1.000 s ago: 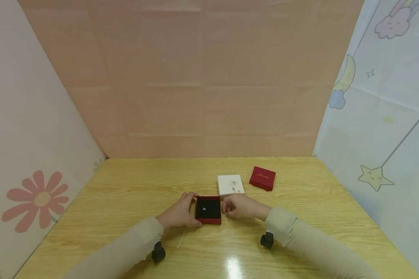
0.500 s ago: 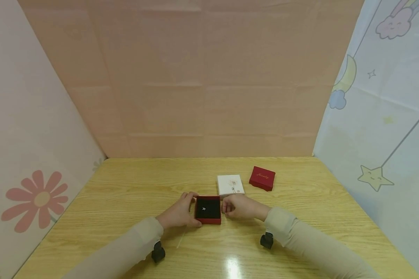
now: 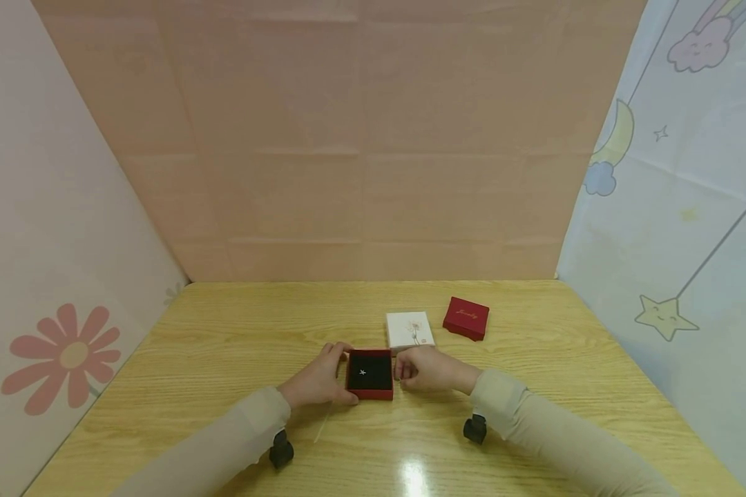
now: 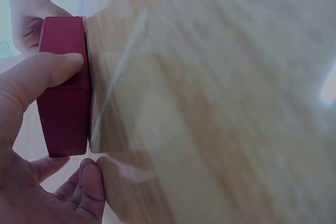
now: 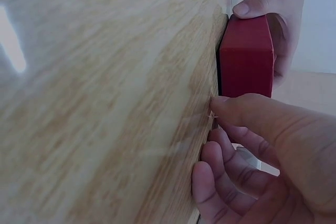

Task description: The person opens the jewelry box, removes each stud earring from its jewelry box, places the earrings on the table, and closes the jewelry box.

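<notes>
An open red jewelry box (image 3: 373, 395) with a black lining sits on the table, a small silvery star earring (image 3: 362, 372) lying in it, left of the middle. My left hand (image 3: 318, 377) grips the box from its left side. In the left wrist view, the thumb presses on its red wall (image 4: 64, 116). Beside the box's right side, low at the tabletop, is my right hand (image 3: 435, 368). Its thumb and forefinger pinch a tiny shiny star-like piece of jewelry (image 5: 212, 115), mostly hidden by the fingertips; the other fingers curl beneath.
Just behind the right hand lies a white box lid (image 3: 407, 328) with a flower print. Farther back to the right is a red lid (image 3: 466, 317) with gold lettering. A thin pale streak (image 3: 322, 425) shows on the wooden table (image 3: 255, 324) near the left hand.
</notes>
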{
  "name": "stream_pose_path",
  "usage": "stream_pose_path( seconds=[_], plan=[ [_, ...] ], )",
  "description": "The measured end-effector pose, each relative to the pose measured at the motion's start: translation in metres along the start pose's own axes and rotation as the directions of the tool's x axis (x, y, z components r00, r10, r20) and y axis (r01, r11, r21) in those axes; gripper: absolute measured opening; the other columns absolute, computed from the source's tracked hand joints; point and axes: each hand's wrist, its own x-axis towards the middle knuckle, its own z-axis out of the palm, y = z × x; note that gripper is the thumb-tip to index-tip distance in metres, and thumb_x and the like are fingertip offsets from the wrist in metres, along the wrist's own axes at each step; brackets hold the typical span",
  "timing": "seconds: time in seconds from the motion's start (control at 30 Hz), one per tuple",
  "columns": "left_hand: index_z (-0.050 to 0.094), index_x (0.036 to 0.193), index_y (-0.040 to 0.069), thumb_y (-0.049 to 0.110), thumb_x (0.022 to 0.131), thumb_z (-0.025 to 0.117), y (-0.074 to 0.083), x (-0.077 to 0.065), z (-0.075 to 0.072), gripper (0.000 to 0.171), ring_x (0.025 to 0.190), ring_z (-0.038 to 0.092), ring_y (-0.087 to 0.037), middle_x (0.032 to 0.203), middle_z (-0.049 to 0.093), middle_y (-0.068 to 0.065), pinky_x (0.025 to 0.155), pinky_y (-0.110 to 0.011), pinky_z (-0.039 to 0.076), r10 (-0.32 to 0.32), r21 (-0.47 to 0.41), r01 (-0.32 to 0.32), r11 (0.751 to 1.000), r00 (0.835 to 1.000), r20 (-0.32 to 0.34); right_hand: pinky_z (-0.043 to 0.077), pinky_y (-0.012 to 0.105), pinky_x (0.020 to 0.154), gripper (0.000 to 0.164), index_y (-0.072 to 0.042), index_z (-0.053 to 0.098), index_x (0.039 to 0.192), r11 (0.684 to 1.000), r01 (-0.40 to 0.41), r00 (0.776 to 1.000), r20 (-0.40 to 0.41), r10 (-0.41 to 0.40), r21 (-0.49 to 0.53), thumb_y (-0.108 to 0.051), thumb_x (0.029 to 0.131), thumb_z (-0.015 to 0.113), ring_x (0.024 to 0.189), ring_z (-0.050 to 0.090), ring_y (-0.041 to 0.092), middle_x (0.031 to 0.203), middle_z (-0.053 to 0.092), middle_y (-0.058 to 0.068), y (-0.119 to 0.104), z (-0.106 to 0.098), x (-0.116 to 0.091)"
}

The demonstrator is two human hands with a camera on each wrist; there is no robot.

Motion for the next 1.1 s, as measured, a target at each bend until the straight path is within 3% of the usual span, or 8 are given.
stream_pose_path(
  seconds=[0.5, 0.83, 1.1],
  plan=[
    [0.038, 0.132, 0.013, 0.032, 0.06, 0.086, -0.001, 0.001, 0.0, 0.089, 0.106, 0.049, -0.024, 0.118, 0.042, -0.01, 0.087, -0.044, 0.043, -0.003, -0.006, 0.003, 1.0, 1.0, 0.002, 0.046, 0.022, 0.066, 0.012, -0.014, 0.062, 0.089, 0.998, 0.012, 1.0, 0.009, -0.012, 0.062, -0.009, 0.081, 0.069, 0.07, 0.054, 0.003, 0.076, 0.058, -0.009, 0.0, -0.004, -0.003],
    [0.038, 0.131, 0.011, 0.032, 0.06, 0.086, 0.0, 0.0, 0.001, 0.089, 0.104, 0.049, -0.024, 0.118, 0.043, -0.01, 0.085, -0.043, 0.043, -0.005, -0.001, 0.005, 1.0, 1.0, 0.002, 0.048, 0.023, 0.071, 0.013, -0.016, 0.062, 0.096, 0.996, 0.026, 0.999, 0.029, -0.029, 0.082, -0.016, 0.084, 0.068, 0.078, 0.057, 0.005, 0.083, 0.06, -0.012, -0.01, -0.023, -0.009],
    [0.039, 0.131, 0.01, 0.033, 0.059, 0.086, -0.002, 0.0, 0.001, 0.089, 0.105, 0.049, -0.025, 0.117, 0.043, -0.01, 0.085, -0.044, 0.043, 0.002, -0.007, -0.002, 1.0, 1.0, -0.007, 0.049, 0.031, 0.076, 0.02, -0.012, 0.061, 0.102, 0.979, 0.087, 0.995, -0.057, -0.077, 0.186, -0.025, 0.088, 0.064, 0.084, 0.06, 0.013, 0.094, 0.06, -0.005, -0.029, -0.041, -0.008]
  ],
)
